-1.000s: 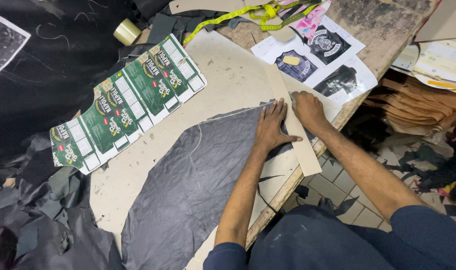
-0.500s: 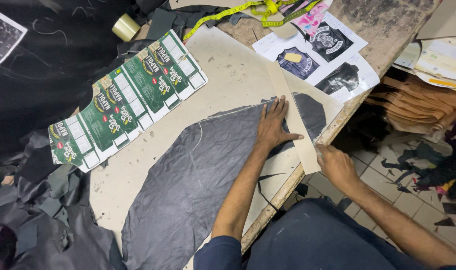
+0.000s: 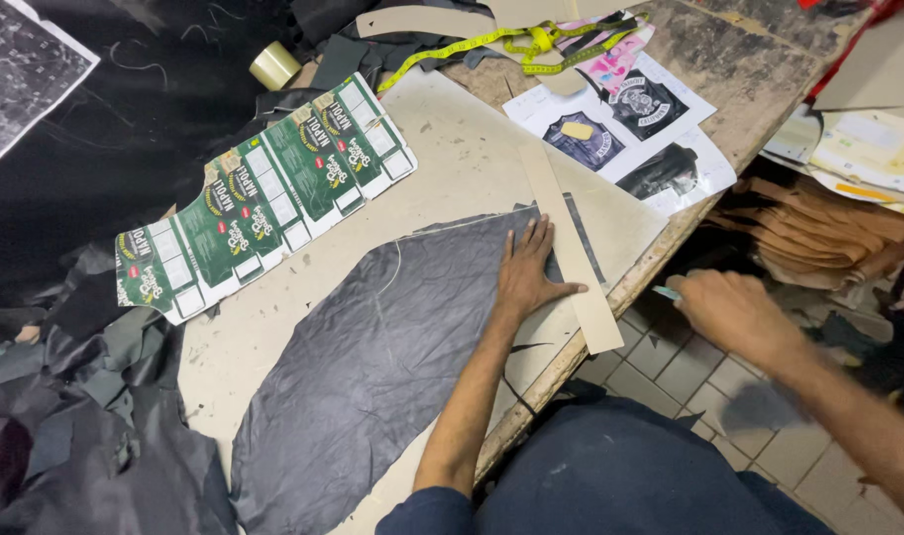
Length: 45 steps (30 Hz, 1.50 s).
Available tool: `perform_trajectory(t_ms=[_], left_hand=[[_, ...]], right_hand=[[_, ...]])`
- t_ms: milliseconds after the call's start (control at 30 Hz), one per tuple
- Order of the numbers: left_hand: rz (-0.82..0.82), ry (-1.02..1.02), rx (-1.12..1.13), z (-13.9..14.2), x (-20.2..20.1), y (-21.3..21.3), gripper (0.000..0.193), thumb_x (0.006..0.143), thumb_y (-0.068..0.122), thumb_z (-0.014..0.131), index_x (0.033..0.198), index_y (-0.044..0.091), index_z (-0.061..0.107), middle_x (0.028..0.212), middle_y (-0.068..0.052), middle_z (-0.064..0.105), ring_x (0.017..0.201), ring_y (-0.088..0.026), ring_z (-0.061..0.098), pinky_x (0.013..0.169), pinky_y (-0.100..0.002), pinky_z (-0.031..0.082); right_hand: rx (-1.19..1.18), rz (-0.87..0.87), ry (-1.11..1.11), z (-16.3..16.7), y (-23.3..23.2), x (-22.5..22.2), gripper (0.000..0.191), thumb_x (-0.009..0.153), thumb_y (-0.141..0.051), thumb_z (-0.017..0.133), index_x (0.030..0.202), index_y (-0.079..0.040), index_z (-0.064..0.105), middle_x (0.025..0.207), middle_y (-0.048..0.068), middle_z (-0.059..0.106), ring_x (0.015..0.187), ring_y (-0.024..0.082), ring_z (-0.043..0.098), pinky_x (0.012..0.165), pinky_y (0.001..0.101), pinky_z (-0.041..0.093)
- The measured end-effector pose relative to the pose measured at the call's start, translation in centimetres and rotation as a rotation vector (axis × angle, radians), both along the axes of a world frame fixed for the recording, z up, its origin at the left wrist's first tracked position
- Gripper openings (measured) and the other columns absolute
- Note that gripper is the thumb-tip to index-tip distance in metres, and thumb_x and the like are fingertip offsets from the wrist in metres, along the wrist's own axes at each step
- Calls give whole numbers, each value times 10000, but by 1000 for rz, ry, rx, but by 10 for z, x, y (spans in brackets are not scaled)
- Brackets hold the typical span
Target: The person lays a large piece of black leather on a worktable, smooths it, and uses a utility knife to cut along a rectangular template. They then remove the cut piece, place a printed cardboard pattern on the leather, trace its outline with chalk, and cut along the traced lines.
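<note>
Dark leather piece (image 3: 372,367), grey-black and creased, spread flat on a pale board (image 3: 472,159) near the worktop's front edge. Pinned under the left hand (image 3: 528,275), palm down, fingers (image 3: 541,236) spread and pressing on the leather's far right end. Just beside that hand, touching its thumb side, a long pale card strip (image 3: 571,248), laid at a slant across the board and jutting past the worktop's front edge. Right hand (image 3: 734,315) off the worktop, out beyond the front edge over the tiled floor (image 3: 670,386), well apart from the leather; fingers curled around a small light-blue object (image 3: 667,293), too blurred to name. Along the board's far left edge, a flattened sheet of green and white carton blanks (image 3: 264,198), near the leather but not touching. Toward the far right corner, printed sheets showing dark garments (image 3: 620,129), a yellow measuring tape (image 3: 511,45) looped behind them. Roll of pale tape (image 3: 273,65) at the far edge, on black material. Heaps of black leather scraps (image 3: 85,436) at the left end. Stack of brown pieces (image 3: 818,233) on a shelf to the right, below worktop level.
</note>
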<state>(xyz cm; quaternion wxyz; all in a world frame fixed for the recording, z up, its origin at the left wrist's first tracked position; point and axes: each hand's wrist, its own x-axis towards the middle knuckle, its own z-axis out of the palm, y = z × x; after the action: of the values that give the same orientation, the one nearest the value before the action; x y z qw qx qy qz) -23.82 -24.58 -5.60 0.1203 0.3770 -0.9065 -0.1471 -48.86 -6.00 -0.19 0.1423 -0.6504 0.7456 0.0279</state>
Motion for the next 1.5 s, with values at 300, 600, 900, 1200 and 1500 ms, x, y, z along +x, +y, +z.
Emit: perform_trajectory(t_ms=[300, 600, 900, 1200, 1500], left_hand=[[187, 302, 115, -11, -12, 30, 1181, 773, 669, 740, 1614, -12, 266, 1698, -205, 270, 1603, -326, 192, 1296, -531, 47], [780, 941, 88, 5, 7, 77, 835, 1047, 353, 583, 1666, 31, 124, 1708, -300, 176, 1593, -457, 146, 1285, -538, 158], [1002, 366, -218, 7, 56, 5, 686, 929, 235, 685, 1527, -7, 452, 1658, -322, 223, 1534, -454, 245, 1241, -540, 245], [1097, 278, -259, -20, 52, -45, 873, 861, 471, 774, 1479, -62, 463, 1630, -255, 361, 1529, -376, 332, 1257, -512, 242], [1129, 233, -265, -23, 41, -59, 900, 848, 493, 784, 1491, -54, 471, 1646, -197, 360, 1534, -335, 334, 1262, -514, 221]], right_hand=[[-165, -604, -1249, -93, 30, 76, 271, 979, -222, 745, 1156, -18, 743, 658, 56, 580, 504, 131, 507, 460, 288, 394], [-241, 31, -759, -82, -74, -15, 398, 920, -229, 708, 1270, -39, 705, 886, 197, 746, 755, 280, 731, 757, 414, 561], [-140, 55, -611, -82, -202, -49, 388, 967, -324, 690, 1264, -76, 729, 843, 161, 751, 807, 330, 742, 784, 459, 558], [-83, 158, -556, -73, -226, -66, 436, 937, -356, 723, 1311, -132, 711, 866, 118, 771, 808, 280, 729, 782, 426, 552], [19, 245, -770, -54, -243, -80, 414, 904, -278, 768, 1293, -139, 735, 757, 82, 746, 688, 157, 650, 660, 330, 521]])
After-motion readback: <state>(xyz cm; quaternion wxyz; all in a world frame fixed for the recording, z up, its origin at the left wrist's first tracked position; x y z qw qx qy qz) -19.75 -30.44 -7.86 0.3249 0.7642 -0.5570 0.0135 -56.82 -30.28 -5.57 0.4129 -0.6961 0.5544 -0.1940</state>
